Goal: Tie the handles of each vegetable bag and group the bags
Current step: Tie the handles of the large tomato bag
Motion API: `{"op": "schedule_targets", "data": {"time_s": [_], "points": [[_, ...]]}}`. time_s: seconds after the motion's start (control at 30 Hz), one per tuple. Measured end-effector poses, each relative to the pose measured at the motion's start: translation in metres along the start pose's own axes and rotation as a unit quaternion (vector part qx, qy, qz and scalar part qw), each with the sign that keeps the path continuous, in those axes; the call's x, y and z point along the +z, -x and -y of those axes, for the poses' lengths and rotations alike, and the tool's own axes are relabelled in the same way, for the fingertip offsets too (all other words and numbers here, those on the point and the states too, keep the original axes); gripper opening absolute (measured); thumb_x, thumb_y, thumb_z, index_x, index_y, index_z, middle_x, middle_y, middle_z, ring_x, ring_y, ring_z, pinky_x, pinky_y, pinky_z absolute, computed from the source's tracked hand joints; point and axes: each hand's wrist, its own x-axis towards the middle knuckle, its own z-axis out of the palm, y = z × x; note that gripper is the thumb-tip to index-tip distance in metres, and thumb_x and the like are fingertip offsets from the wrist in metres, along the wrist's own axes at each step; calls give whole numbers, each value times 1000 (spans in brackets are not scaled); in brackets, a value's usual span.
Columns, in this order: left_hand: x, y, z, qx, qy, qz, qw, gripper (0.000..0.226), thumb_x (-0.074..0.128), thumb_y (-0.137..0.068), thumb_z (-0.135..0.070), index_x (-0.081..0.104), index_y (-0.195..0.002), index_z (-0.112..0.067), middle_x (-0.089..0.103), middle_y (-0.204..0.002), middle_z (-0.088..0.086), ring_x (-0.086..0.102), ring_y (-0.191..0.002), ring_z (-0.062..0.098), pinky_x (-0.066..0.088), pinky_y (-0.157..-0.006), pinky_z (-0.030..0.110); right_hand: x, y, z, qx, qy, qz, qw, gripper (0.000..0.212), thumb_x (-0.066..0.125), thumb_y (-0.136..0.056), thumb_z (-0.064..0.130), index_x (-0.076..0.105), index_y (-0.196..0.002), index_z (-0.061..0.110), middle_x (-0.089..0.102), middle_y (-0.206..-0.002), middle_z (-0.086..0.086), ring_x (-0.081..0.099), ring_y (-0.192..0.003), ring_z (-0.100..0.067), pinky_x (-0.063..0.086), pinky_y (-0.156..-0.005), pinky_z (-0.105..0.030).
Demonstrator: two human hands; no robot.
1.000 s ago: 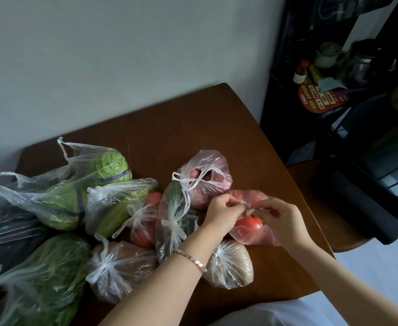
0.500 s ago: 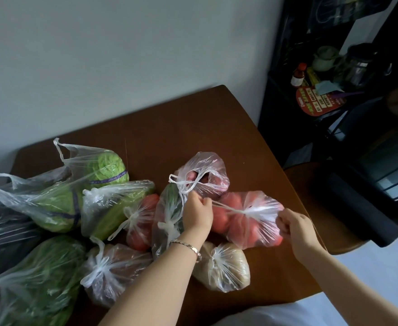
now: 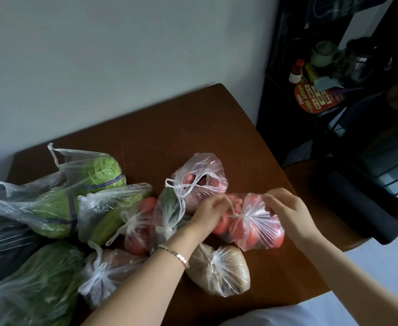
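Note:
A clear bag of red tomatoes lies near the right edge of the brown table, its top gathered into a knot. My left hand pinches one twisted handle strand of that bag. My right hand rests on the bag's right side, gripping the plastic. Behind it sits a knotted pinkish bag, in front a knotted bag of beige produce. Left of my left hand stand a cucumber bag and another tomato bag, both tied.
Large bags of cabbage and leafy greens crowd the table's left half, their handles loose. A tied brownish bag lies at the front. A dark shelf with bottles and a black chair stand to the right.
Half a second ago my hands were spread wide, pulling the tomato bag's handles taut. Now both hands have come back together over the bag's knot.

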Motion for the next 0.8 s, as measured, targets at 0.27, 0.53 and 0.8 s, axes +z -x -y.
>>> {"op": "schedule_targets", "data": {"time_s": [0.27, 0.53, 0.8], "points": [[15, -2, -6, -47, 36, -15, 998, 30, 41, -97, -29, 67, -82, -23, 66, -78, -11, 62, -81, 6, 47, -82, 23, 12, -14, -8, -30, -7, 18, 999, 11, 56, -89, 15, 63, -97, 14, 66, -96, -2, 64, -86, -15, 52, -78, -26], [19, -2, -1, -45, 132, -38, 989, 45, 32, -100, -24, 70, -84, -8, 71, -81, -2, 64, -71, 5, 51, -66, 14, 30, -5, -51, -96, 213, 65, 970, 24, 61, -86, 15, 67, -109, 10, 63, -107, -5, 54, -86, -11, 41, -72, -9], [15, -2, 9, -45, 129, -94, 986, 36, 35, -99, -26, 68, -89, -14, 68, -90, -2, 59, -79, 6, 44, -65, 19, 47, -21, -48, 54, -11, -6, 998, 26, 52, -92, 11, 62, -68, 14, 60, -64, -2, 52, -58, -16, 44, -55, -21]]}}
